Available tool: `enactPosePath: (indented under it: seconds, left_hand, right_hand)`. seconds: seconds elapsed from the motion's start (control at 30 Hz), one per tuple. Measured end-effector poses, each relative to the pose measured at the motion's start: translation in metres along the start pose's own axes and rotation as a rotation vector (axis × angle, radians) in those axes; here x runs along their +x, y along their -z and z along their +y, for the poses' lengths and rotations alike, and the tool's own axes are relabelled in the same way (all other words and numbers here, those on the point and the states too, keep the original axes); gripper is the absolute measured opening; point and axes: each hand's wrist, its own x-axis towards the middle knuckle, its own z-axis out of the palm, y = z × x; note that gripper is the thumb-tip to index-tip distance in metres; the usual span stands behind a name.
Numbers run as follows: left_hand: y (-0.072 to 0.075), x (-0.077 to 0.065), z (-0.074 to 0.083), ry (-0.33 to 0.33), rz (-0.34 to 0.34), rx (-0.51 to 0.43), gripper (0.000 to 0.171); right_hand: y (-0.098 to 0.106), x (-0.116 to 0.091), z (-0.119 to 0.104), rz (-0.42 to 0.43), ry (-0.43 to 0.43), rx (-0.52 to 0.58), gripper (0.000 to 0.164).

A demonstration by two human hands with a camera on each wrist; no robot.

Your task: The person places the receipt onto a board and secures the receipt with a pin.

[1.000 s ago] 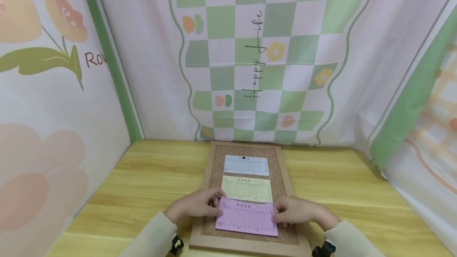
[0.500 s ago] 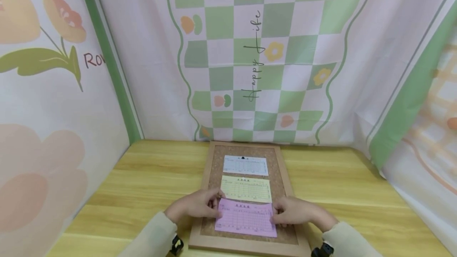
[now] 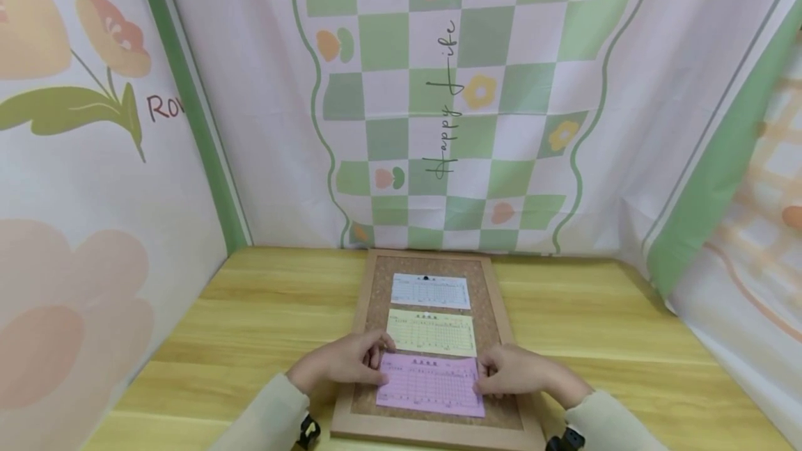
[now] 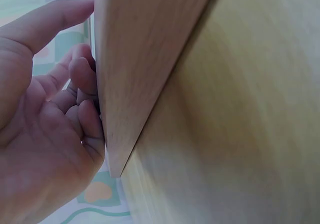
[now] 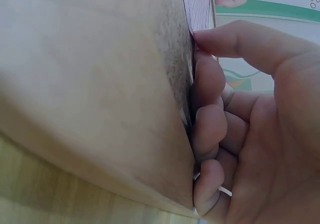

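Observation:
A pink printed form slip [image 3: 430, 386] lies over the lower part of a framed cork board [image 3: 438, 424]. At its left edge my left hand [image 3: 344, 358] holds it, thumb on the paper and the other fingers curled. My right hand [image 3: 523, 369] pinches the right edge between thumb and fingers; in the right wrist view the curled fingers [image 5: 210, 129] rest against the board. Just above the pink slip is a yellow slip [image 3: 431, 333], with a pale blue slip [image 3: 429, 291] higher up. A black pin [image 3: 426, 278] sits at the blue slip's top edge.
The board lies on a wooden table [image 3: 263, 298], its far end near a green-and-white checked curtain [image 3: 432, 131]. Printed cloth [image 3: 94, 179] hangs at the left, and more cloth [image 3: 752, 214] at the right. Table surface shows on both sides of the board.
The pink slip has shifted slightly down, away from the yellow slip, and its top edge looks flatter. Both hands stay at its sides. The head view has drifted slightly.

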Motion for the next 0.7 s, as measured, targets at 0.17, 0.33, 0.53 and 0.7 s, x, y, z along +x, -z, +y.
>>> enactPosePath:
  seconds: [0.17, 0.33, 0.53, 0.7]
  left_hand:
    - [0.003, -0.004, -0.001, -0.030, 0.000, 0.037, 0.042]
    - [0.006, -0.009, -0.003, -0.049, -0.017, 0.043, 0.045]
    - [0.007, -0.013, -0.001, -0.008, -0.068, 0.040, 0.062]
    - [0.006, -0.012, 0.001, 0.010, -0.079, 0.022, 0.061]
  right_hand:
    - [0.000, 0.000, 0.000, 0.001, -0.011, -0.001, 0.024]
    - [0.000, 0.000, 0.001, -0.005, -0.017, 0.005, 0.024]
    - [0.000, 0.000, 0.001, -0.003, -0.011, 0.011, 0.024]
    - [-0.001, 0.000, 0.002, -0.002, -0.009, 0.008, 0.025]
